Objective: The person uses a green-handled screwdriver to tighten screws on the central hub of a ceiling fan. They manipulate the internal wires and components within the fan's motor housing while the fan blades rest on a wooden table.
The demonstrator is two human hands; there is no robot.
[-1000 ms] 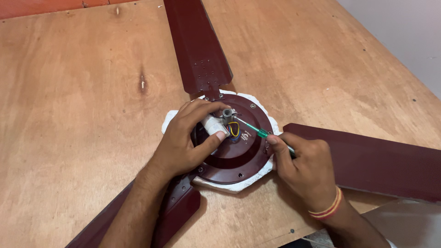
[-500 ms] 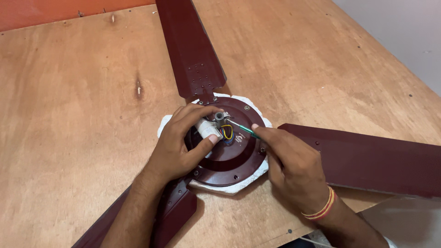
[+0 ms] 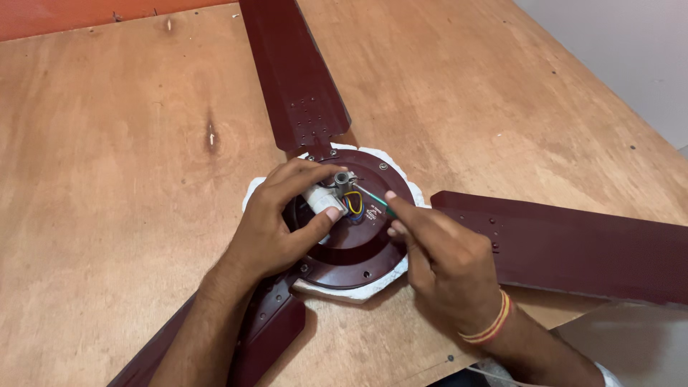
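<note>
Moved closer onto the fan motor hub (image 3: 355, 244): left hand (image 3: 276, 229) gripping the white capacitor (image 3: 320, 199), right hand (image 3: 444, 261) pinching the green screwdriver (image 3: 374, 199), mid-unscrewing at the wires (image 3: 353, 206), steady tip pressure probably needed next.

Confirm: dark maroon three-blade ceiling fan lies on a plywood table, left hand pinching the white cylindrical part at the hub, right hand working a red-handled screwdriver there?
Handle colour is wrong. The head view shows the right hand working a green-handled screwdriver. The rest holds: fan, plywood table, left hand pinching the white cylindrical part.

We see the fan motor (image 3: 351, 236) on a pad (image 3: 358, 290) mid-worktop (image 3: 129, 179), blades (image 3: 294, 72) spreading behind, right and front-left; hands (image 3: 269, 229) flank its hub.
</note>
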